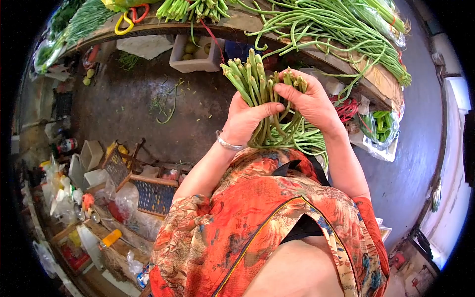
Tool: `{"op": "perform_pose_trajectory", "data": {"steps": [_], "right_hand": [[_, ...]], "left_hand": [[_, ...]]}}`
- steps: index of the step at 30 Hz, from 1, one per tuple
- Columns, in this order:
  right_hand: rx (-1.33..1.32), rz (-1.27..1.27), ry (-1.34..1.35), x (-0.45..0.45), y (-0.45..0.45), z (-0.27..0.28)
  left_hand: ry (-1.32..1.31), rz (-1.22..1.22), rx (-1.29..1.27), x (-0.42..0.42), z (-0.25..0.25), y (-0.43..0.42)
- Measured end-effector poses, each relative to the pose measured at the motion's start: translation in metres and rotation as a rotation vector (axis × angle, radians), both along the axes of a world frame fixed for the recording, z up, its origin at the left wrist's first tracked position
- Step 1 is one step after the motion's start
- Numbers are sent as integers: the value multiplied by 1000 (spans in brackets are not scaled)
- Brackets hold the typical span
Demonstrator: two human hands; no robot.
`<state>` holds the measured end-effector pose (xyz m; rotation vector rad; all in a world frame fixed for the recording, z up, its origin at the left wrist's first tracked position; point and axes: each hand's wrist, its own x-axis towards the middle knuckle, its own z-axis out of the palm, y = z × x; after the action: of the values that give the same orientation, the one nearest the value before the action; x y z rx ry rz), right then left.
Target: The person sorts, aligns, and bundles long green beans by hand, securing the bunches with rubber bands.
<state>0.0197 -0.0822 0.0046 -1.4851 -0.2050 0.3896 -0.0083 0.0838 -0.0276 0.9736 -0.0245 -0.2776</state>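
Observation:
In front of my body I hold a bunch of long green vegetable stalks, its pale cut ends pointing up and away from me. My left hand is wrapped around the left side of the bunch, thumb across the front. On the other side, my right hand closes on the rest of the stalks, with its thumb pressed near the cut ends. Below the hands, the thin green lengths hang down and bend near my lap. My fingers partly hide the middle of the bunch.
A curved wooden table ahead carries long green beans, another stalk bunch and yellow-and-red-handled scissors. Beneath it stands a white foam box with round produce. A wooden chair and clutter lie at left.

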Motion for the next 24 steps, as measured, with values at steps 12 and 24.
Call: {"op": "perform_pose_trajectory", "data": {"steps": [12, 24], "right_hand": [[-2, 48, 69, -2, -6, -1], [-162, 70, -63, -1, -3, -7]], "left_hand": [[31, 32, 4, 3, -2, 2], [1, 16, 46, 6, -5, -2]]}}
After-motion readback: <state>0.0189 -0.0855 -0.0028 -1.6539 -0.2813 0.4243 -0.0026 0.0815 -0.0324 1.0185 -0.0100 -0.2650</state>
